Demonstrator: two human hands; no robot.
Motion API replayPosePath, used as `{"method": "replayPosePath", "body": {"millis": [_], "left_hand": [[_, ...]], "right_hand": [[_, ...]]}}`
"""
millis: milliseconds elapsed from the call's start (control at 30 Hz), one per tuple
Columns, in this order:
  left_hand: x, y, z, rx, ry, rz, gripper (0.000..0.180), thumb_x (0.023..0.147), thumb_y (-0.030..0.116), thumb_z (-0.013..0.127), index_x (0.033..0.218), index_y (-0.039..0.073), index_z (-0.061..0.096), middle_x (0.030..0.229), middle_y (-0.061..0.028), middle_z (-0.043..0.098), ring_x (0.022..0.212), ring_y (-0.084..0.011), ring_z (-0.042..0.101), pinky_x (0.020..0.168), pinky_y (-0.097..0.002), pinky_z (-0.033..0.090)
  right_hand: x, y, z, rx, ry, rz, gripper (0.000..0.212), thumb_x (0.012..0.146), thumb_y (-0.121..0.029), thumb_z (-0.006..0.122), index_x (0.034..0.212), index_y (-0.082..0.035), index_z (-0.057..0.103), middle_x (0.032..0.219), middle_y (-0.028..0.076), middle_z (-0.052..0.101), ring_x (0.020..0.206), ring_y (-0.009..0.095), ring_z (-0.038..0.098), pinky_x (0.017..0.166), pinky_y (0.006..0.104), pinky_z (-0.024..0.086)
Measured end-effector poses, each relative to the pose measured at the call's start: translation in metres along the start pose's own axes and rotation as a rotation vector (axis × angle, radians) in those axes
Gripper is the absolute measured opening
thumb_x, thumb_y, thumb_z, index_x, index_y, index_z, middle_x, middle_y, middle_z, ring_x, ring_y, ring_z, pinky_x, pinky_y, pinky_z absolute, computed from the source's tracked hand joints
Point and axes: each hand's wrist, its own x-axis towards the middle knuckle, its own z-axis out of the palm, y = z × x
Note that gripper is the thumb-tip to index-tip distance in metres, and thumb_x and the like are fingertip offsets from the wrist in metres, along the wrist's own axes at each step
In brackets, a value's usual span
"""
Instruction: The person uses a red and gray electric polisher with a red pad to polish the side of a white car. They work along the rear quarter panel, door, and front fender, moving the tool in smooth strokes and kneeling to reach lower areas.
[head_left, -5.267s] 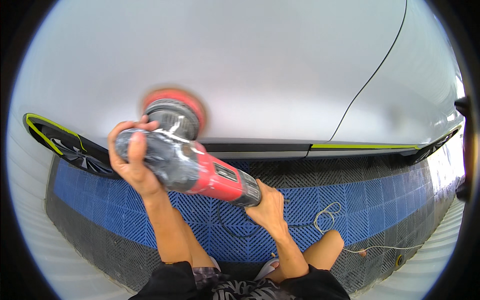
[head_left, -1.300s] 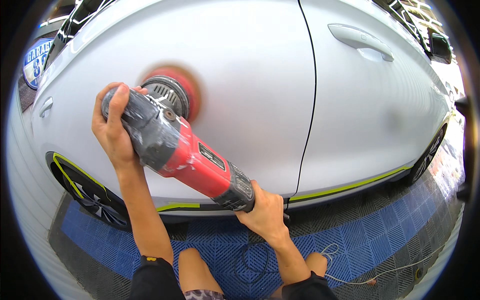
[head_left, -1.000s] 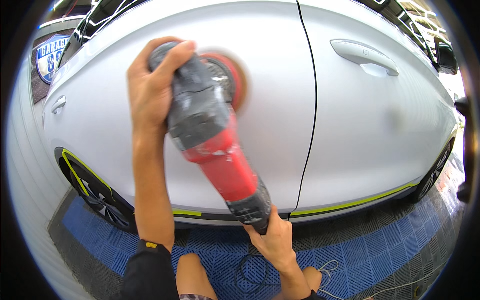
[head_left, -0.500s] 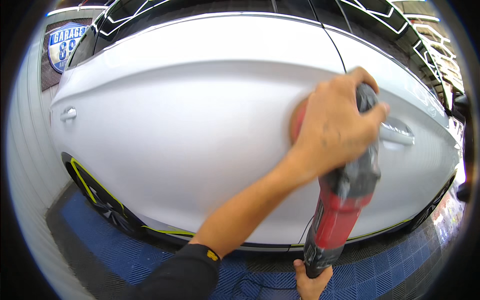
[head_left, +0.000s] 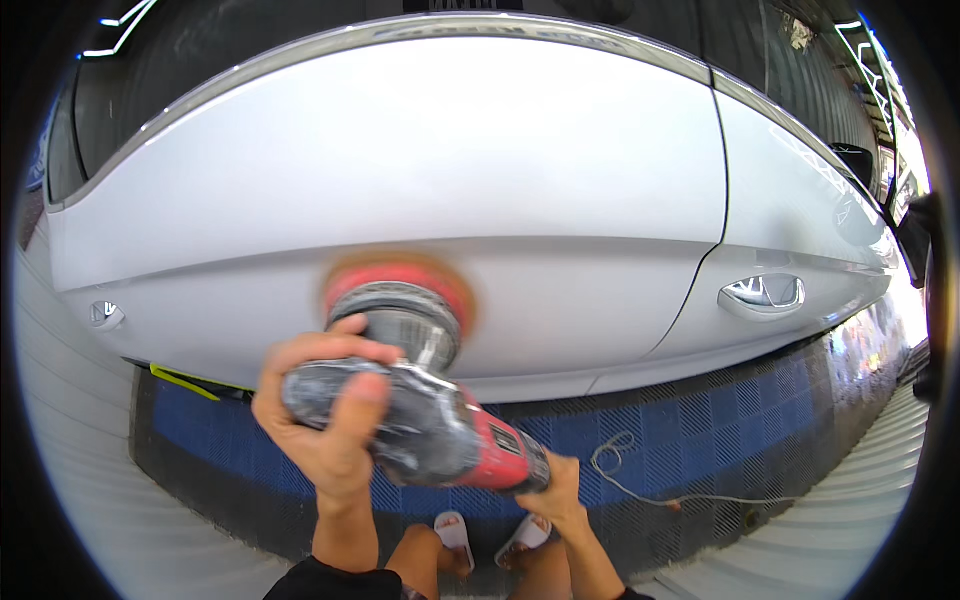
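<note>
A red and black polisher (head_left: 425,425) slants across the view in front of a white car door (head_left: 560,290). Its round pad (head_left: 345,265), blurred at the rim, rests against the door around the crease line. My left hand (head_left: 315,400) wraps around the polisher's dark head, thumb and fingers gripping it from either side. At the other end of the tool, my right hand (head_left: 556,486) is closed around the black tail of the body.
Chrome-trimmed door handles lie at right (head_left: 765,295) and far left (head_left: 105,315). Yellow-green tape (head_left: 185,383) shows low at the left. A thin cord (head_left: 690,498) trails across the blue and black floor tiles (head_left: 720,410). My feet in light slides (head_left: 453,530) stand below.
The polisher has moved left, away from the right door handle, and now slants with its tail to the right. My view has tipped down. Both hands have kept hold.
</note>
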Motion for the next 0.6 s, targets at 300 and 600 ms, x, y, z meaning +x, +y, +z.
{"method": "replayPosePath", "body": {"millis": [300, 600], "left_hand": [[0.002, -0.041, -0.084, -0.341, 0.538, -0.066, 0.035, 0.099, 0.037, 0.058, 0.112, 0.004, 0.060, 0.100, -0.0144, 0.069, 0.100, -0.0266, 0.068, 0.113, -0.0493, 0.047], [-0.019, -0.036, -0.025, -0.301, 0.672, -0.154, 0.038, 0.101, 0.040, 0.048, 0.108, 0.004, 0.059, 0.092, -0.0144, 0.070, 0.100, -0.0264, 0.068, 0.114, -0.0515, 0.046]], "right_hand": [[0.099, -0.083, -0.047, -0.502, -0.064, -0.350, 0.051, 0.050, -0.017, 0.082, 0.099, -0.009, 0.068, 0.073, 0.005, 0.062, 0.064, 0.027, 0.063, 0.059, 0.0397, 0.048], [0.095, -0.063, -0.106, -0.571, -0.119, -0.294, 0.049, 0.046, -0.020, 0.081, 0.092, -0.013, 0.065, 0.071, 0.003, 0.060, 0.063, 0.026, 0.062, 0.059, 0.0393, 0.047]]}}
